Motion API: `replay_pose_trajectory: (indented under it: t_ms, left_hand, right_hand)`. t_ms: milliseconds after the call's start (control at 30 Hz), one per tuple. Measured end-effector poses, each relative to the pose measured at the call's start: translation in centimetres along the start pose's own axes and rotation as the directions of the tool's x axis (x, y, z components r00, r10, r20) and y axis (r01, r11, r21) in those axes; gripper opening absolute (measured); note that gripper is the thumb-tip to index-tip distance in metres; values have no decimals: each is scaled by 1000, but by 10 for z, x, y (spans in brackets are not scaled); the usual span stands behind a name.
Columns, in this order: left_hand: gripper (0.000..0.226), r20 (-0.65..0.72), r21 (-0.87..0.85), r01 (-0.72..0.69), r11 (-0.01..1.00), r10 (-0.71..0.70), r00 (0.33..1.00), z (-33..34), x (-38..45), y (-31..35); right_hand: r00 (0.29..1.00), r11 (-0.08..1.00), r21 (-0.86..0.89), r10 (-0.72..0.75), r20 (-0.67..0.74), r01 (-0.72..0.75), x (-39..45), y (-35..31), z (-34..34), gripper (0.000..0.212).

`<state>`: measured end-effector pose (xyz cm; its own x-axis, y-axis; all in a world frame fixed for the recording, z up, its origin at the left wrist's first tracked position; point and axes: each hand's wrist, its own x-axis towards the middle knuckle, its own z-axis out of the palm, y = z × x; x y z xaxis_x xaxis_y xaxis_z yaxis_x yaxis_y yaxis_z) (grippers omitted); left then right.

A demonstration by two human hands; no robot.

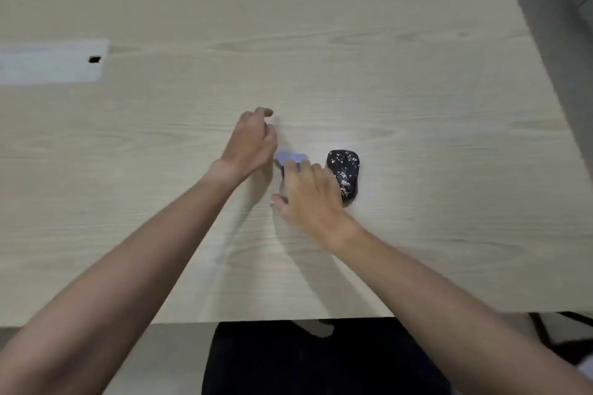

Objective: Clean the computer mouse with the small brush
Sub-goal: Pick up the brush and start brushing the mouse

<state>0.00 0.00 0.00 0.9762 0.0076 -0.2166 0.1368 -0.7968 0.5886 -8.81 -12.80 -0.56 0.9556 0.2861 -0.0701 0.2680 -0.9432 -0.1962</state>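
Observation:
A black computer mouse (345,171) speckled with pale crumbs lies on the light wooden table (353,58). Just left of it sits a small brush (290,158) with a pale lilac-white head; most of it is hidden under my right hand. My right hand (309,194) rests over the brush with fingers spread, its fingertips on the brush and its edge against the mouse's left side. Whether it grips the brush is unclear. My left hand (253,141) hovers just left of the brush, fingers loosely curled and apart, holding nothing.
A white cable-slot cover (51,64) with a small dark hole sits in the table at far left. The table's near edge (256,321) runs above my dark-clothed lap. Grey floor and a chair leg show at the right.

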Motion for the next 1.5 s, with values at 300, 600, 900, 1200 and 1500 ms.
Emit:
replay_pose_trajectory:
  t_ms: [300,600,900,1200,1500]
  left_hand:
    - [35,225,-93,-151,984,169,960,2,45,17]
    - [33,47,-332,-383,862,420,906,38,-2,7]
    - [86,267,-211,-372,904,420,867,78,-51,15]
    - [129,3,-31,-393,919,393,919,100,-51,12]
    - [123,-22,22,-442,897,443,896,76,-68,-24]
  right_hand:
    - [920,970,-240,-132,-369,43,-32,-9,33,54]
    - [954,977,-92,-211,-215,195,-87,46,26,28]
    - [981,990,143,32,-193,-4,-84,95,-42,12]
    - [945,969,238,135,-298,-63,-67,110,-60,2]
    - [907,988,82,-86,-411,131,-46,95,-46,6]
